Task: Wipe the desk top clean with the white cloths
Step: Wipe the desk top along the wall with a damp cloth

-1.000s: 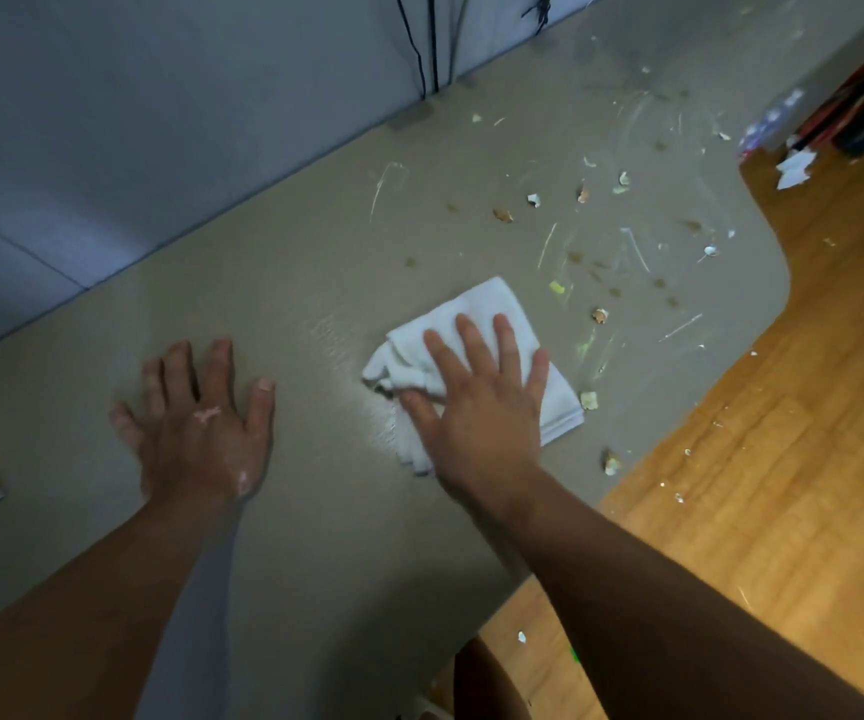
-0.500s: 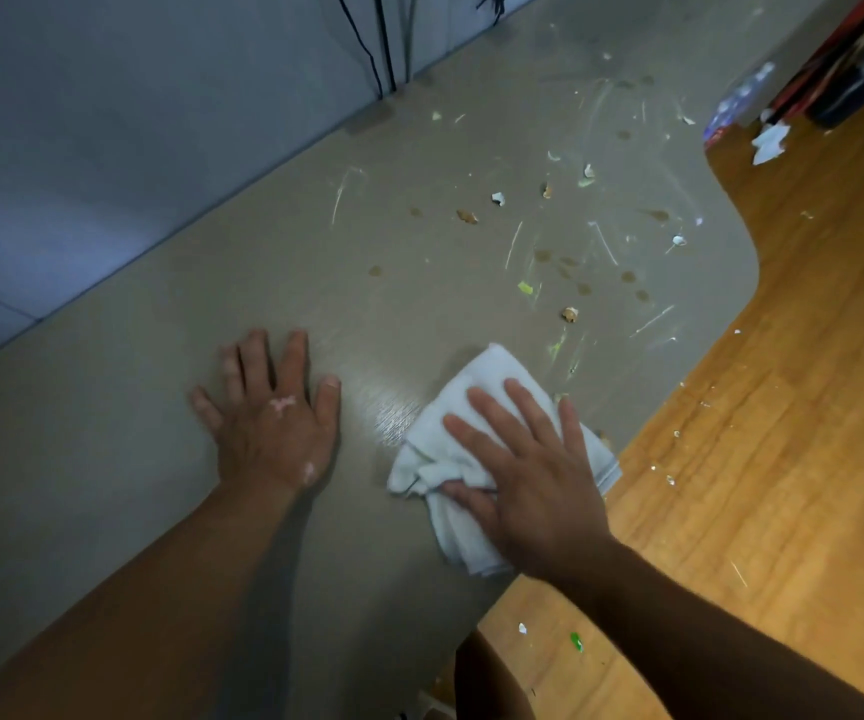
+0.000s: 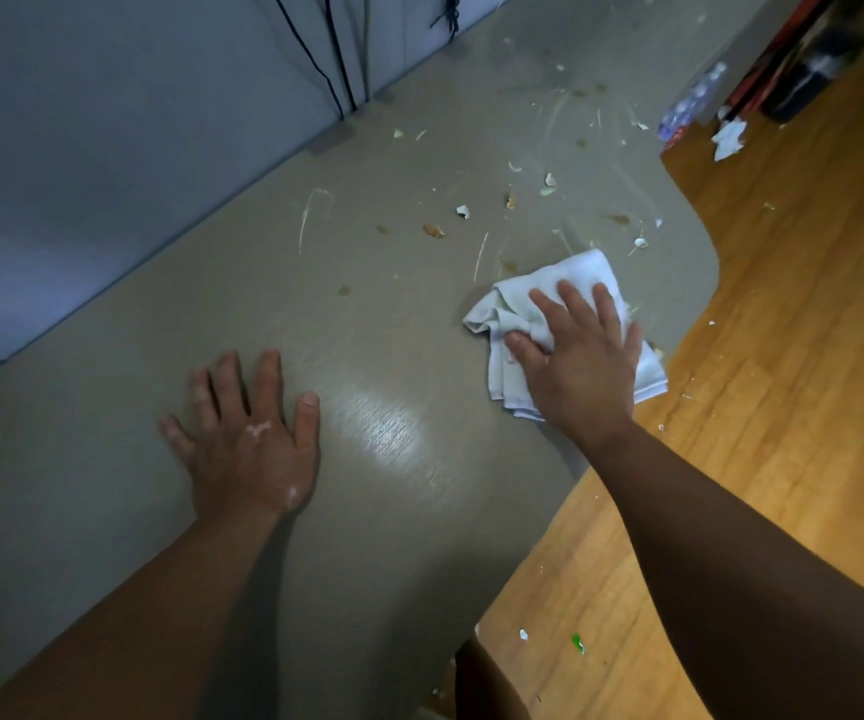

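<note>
The grey-brown laminate worktop (image 3: 367, 356) is littered toward its far right corner; the crumpled white cloth (image 3: 518, 314), pressed under the spread right hand (image 3: 580, 366), should be swept flat, the spread left hand (image 3: 248, 439) bracing.

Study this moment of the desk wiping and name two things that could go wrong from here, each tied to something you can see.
1. The white cloth under the right hand overhangs the desk top edge, so its strokes may push crumbs onto the wooden floor, where bits already lie.
2. The cloth is bunched and looks soiled; it may smear the pale streaks rather than lift them.
</note>
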{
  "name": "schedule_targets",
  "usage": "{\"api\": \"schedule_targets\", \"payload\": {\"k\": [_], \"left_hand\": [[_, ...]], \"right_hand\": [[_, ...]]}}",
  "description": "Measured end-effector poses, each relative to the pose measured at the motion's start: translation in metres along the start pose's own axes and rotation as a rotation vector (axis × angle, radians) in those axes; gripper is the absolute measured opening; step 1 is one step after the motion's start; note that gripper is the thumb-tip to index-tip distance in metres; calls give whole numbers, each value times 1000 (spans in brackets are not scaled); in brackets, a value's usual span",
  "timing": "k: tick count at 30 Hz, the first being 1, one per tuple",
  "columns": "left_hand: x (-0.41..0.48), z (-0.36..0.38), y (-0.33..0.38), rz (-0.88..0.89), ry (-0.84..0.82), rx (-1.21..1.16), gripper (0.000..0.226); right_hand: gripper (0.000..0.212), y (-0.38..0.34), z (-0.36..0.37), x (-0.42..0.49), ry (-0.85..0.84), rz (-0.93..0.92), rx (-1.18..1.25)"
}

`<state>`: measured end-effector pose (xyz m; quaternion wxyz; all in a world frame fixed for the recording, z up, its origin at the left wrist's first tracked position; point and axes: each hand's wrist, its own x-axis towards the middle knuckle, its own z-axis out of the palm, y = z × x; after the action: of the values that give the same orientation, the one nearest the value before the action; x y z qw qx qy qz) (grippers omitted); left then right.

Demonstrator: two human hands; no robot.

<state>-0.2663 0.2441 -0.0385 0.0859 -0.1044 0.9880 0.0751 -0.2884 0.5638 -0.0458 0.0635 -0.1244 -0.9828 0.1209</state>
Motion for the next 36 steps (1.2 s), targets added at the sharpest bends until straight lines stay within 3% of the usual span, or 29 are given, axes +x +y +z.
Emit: {"api": "schedule_targets", "payload": {"k": [6,10,16,22,29,33,36], "left_hand": [[3,0,0,-8,-36,30,67],[4,2,-1,-2,-36,42,69],[3,2,-2,-6,-51,32,67],[2,0,-1,0,-53,22,67],[2,1,-2,-3,-41,24,67],[3,2,-3,-6,-47,25,66],[4,0,-1,-9,-61,15,66]], "right_hand": [[58,-25,3,-87,52,-54,-4],[56,-38,1,-170,0,-276,48],[53,-2,-3,-153,-86,-463,19],[60,48,-9,-64,-16,-266,-32],[58,75,-18,29,-37,202,86],[58,53,-15,25,-41,376,104],[60,24,-12,-11,-29,327,35]]}}
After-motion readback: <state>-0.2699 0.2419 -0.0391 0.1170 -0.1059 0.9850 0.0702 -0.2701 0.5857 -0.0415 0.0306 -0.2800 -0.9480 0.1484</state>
